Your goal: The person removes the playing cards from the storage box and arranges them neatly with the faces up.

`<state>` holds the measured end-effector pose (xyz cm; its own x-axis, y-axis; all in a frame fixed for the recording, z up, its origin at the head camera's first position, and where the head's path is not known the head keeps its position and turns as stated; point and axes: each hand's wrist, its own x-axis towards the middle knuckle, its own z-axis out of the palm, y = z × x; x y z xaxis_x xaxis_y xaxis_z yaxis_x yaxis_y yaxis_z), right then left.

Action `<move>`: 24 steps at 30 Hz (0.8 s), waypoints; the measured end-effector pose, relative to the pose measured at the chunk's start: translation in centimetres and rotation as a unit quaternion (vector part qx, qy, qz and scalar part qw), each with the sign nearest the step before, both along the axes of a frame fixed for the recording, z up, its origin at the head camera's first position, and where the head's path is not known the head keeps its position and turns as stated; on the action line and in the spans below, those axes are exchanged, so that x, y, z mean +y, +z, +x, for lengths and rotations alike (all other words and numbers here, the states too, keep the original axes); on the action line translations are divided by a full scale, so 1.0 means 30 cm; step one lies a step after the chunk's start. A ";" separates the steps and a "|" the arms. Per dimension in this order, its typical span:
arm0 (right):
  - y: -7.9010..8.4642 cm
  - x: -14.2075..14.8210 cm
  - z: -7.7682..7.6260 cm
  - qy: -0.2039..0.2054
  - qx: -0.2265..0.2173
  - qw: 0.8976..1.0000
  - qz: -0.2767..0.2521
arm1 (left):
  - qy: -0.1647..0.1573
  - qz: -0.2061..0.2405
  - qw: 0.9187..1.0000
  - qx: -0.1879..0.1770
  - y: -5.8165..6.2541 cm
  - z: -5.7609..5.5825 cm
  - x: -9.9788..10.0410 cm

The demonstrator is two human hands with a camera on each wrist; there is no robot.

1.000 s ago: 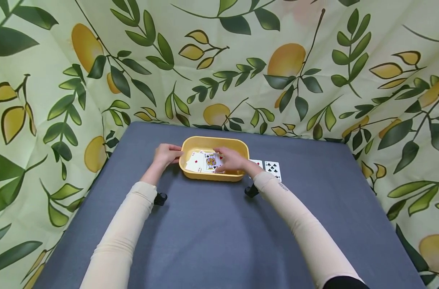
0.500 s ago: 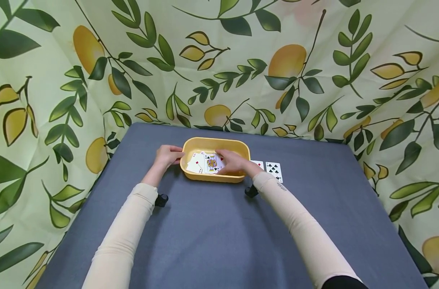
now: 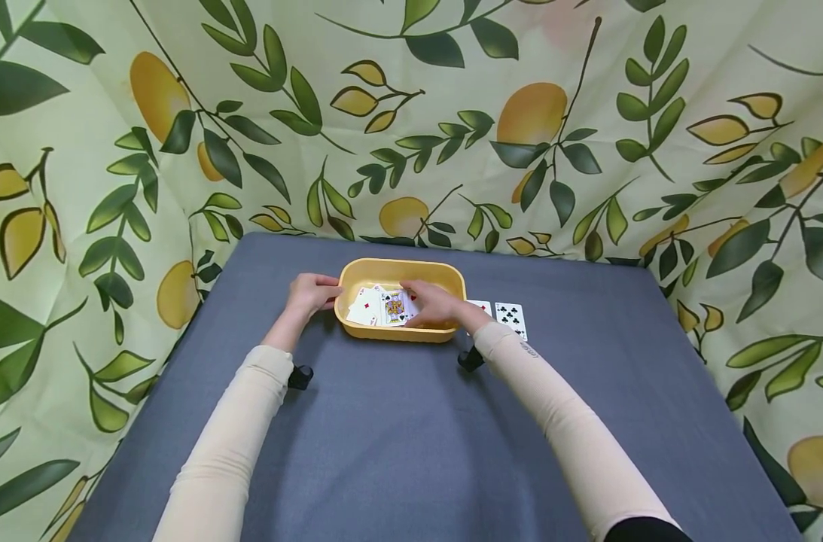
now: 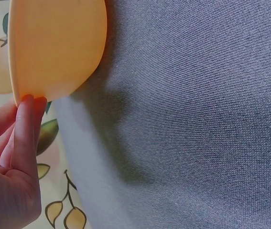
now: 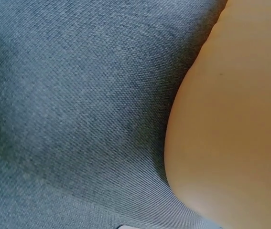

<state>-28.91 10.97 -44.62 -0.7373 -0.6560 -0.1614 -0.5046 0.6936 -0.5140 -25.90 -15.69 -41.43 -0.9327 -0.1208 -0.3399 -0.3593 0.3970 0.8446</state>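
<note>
Lying face up in the yellow tray [image 3: 452, 275], the loose playing cards [image 3: 382, 307] sit directly under the right hand [image 3: 433, 302], whose fingers reach leftward over them along the tray's long axis; whether they pinch a card I cannot tell. The left hand [image 3: 309, 293] rests straight fingertips [image 4: 27, 102] against the tray's left end, clear of the cards.

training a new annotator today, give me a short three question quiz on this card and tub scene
1. True or false: the left hand touches the outside of the yellow tub.
2. Multiple choice: where is the right hand? A) flat on the grey table B) reaching into the tub over the playing cards C) lifted above the tub
3. Fill in: the card of clubs lies on the grey table to the ____ of the tub.

Key
1. True; the left wrist view shows fingertips against the tub's rim.
2. B; its fingers are over the face card.
3. Right, beside another card.
</note>
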 end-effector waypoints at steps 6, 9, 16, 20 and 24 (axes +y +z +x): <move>0.019 0.023 0.013 -0.003 0.009 1.000 -0.016 | 0.000 0.001 1.000 0.004 -0.003 0.000 0.007; 0.030 0.036 0.018 -0.012 0.003 1.000 -0.029 | -0.002 0.006 1.000 0.003 -0.006 0.000 0.006; 0.063 0.071 0.027 -0.029 -0.008 0.998 -0.063 | -0.002 0.001 1.000 0.001 -0.003 0.007 0.000; 0.080 0.097 0.036 -0.043 -0.021 0.995 -0.082 | 0.003 0.002 1.000 -0.003 -0.006 0.006 -0.001; 0.090 0.127 0.043 -0.051 -0.015 0.994 -0.096 | 0.004 0.006 1.000 -0.003 -0.008 0.004 -0.002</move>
<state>-27.62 14.79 -41.92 -0.7982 -0.5991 -0.0632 -0.4199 0.6286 -0.6546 -25.79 -15.74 -41.66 -0.9296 -0.1242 -0.3469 -0.3674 0.3842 0.8470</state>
